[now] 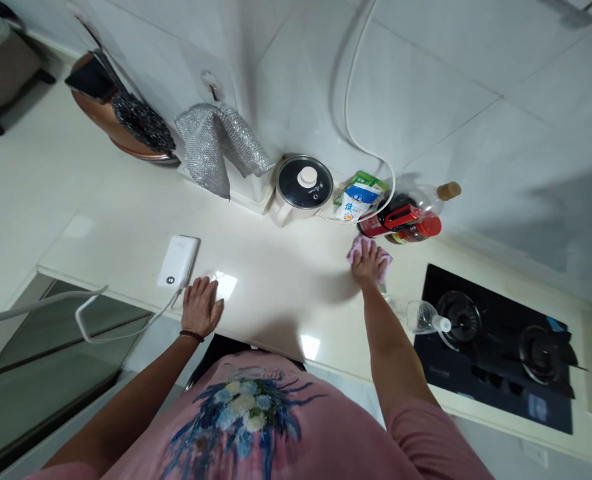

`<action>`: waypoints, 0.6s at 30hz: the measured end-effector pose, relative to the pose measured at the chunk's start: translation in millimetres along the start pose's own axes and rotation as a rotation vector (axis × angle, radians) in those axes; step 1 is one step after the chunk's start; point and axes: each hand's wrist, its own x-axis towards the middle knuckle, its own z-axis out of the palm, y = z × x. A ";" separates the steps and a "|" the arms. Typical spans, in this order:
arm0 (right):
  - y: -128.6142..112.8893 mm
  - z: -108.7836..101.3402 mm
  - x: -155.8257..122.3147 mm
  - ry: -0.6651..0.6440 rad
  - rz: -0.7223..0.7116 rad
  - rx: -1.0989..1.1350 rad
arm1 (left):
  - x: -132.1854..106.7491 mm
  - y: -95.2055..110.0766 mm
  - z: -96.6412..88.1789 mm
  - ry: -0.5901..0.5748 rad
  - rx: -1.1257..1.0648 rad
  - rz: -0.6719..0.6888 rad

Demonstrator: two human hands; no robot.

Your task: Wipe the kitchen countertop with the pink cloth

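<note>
My right hand [369, 265] presses down on a pink cleaning cloth [385, 259] on the pale countertop [276, 280], close to the seasoning bottles. The cloth bunches out around the fingers, and part of it is hidden underneath. With fingers stretched out, my left hand [202, 308] rests on the counter near its front edge, holding nothing. Just beyond it lies a white power bank [177, 260] with a white cable [161, 312] that passes by the fingertips and hangs over the edge.
Along the wall stand a lidded electric pot [303, 181], a blue-and-white seasoning bag [359, 200] and a red-capped bottle [429, 227]. A clear bottle [423, 317] stands beside my right forearm, next to the black gas hob [506, 353]. Silver mesh cloth [209, 143] hangs at the left.
</note>
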 end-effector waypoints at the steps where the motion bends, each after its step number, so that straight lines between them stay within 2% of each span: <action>1: 8.2 -0.2 1.9 0.015 0.056 0.015 | 0.0 0.1 -0.2 -0.002 -0.001 -0.004; 4: 11.4 1.5 7.0 0.025 0.158 0.049 | -0.2 0.2 -0.4 -0.014 -0.012 -0.018; 7: -11.0 6.9 -1.1 0.023 0.181 0.054 | -0.5 -0.2 -0.3 -0.026 -0.020 -0.018; 9: -33.0 13.3 -24.9 0.016 0.142 0.029 | -0.2 -0.4 -0.6 -0.021 -0.020 -0.003; 11: -53.0 21.8 -67.9 -0.012 0.048 -0.028 | 0.7 0.1 -1.4 -0.014 -0.014 0.005; 13: -64.8 30.9 -128.6 -0.065 -0.076 -0.096 | 1.9 1.2 -2.4 -0.027 -0.003 0.000; 16: -61.8 41.6 -235.0 -0.180 -0.243 -0.135 | 3.0 3.3 -3.4 -0.062 0.014 -0.014; 18: -50.2 45.7 -296.9 -0.238 -0.281 -0.153 | 2.9 4.2 -3.4 -0.067 0.014 -0.016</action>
